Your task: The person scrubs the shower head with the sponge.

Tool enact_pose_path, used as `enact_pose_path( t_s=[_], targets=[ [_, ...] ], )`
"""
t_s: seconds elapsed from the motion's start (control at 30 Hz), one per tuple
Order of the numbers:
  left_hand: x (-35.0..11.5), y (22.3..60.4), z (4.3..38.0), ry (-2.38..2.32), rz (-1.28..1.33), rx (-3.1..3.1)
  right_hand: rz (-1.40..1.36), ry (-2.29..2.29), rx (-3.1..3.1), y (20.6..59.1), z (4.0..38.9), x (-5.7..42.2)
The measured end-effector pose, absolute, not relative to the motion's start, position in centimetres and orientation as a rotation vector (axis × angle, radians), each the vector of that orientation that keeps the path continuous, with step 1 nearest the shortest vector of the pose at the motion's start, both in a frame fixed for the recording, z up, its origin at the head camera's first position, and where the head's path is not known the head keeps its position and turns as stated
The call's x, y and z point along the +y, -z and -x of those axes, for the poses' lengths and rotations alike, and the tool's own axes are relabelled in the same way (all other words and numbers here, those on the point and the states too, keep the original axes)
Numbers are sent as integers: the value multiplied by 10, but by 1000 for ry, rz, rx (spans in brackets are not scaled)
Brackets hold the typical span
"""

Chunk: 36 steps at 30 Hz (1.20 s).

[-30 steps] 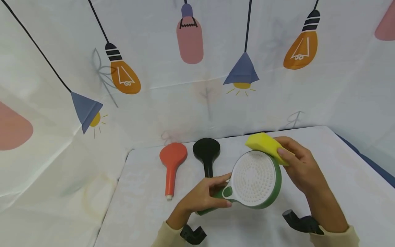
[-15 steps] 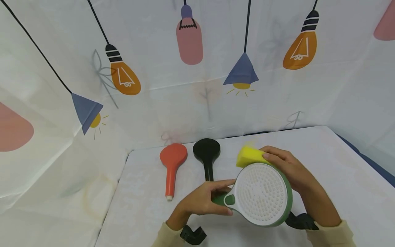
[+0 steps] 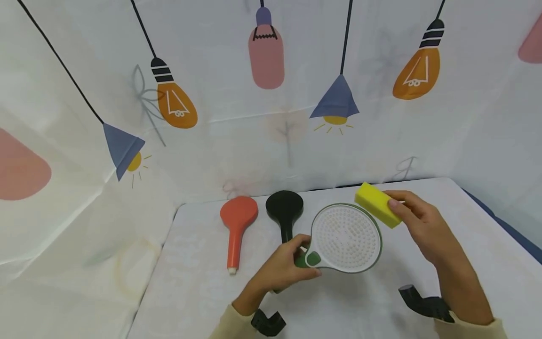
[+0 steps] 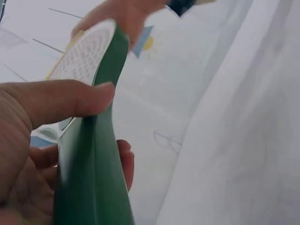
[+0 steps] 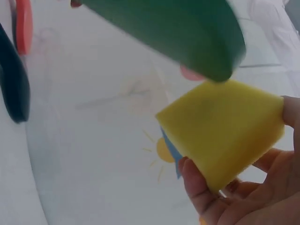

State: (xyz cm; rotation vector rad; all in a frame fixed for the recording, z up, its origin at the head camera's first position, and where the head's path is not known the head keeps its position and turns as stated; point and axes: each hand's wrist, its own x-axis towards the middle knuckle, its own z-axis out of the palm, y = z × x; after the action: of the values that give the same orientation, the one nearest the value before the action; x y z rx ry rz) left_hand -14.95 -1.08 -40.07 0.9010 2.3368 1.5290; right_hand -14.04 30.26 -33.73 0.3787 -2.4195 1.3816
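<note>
My left hand (image 3: 282, 267) grips the green handle of a shower head (image 3: 347, 238), whose round white nozzle face is turned up toward the head camera. In the left wrist view the thumb lies across the green handle (image 4: 93, 173), with fingers curled behind it. At the upper right of the shower head, my right hand (image 3: 417, 221) pinches a yellow sponge (image 3: 378, 205) between thumb and fingers. The right wrist view shows the sponge (image 5: 225, 131) right by the lower edge of the green back (image 5: 187, 33) of the shower head.
Behind the left hand, a red shower head (image 3: 238, 221) and a black shower head (image 3: 284, 209) lie on the white table (image 3: 190, 292). A white cloth (image 3: 211, 155) printed with lamps and bulbs hangs along the table's back and left side.
The sponge first went left and down along the shower head's rim, then came back up and right. The shower head swung down and then up again, its face now more toward the camera.
</note>
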Motion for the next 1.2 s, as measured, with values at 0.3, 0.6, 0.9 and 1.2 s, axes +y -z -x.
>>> enact_pose_path(
  t_s=[0.3,0.6,0.9,1.2],
  targets=[
    [-2,413,149,-1513,-850,2352,-300,-1029,-2528,328,136,278],
    [1,417,149,-1406,-788,2448,-374,-763,-2431,335,130,257],
    [10,423,147,-1174,-849,2649,-540,-470,-2300,348,130,237],
    [14,426,145,-1040,-897,2800,-721,-225,-2206,354,122,210]
  ],
)
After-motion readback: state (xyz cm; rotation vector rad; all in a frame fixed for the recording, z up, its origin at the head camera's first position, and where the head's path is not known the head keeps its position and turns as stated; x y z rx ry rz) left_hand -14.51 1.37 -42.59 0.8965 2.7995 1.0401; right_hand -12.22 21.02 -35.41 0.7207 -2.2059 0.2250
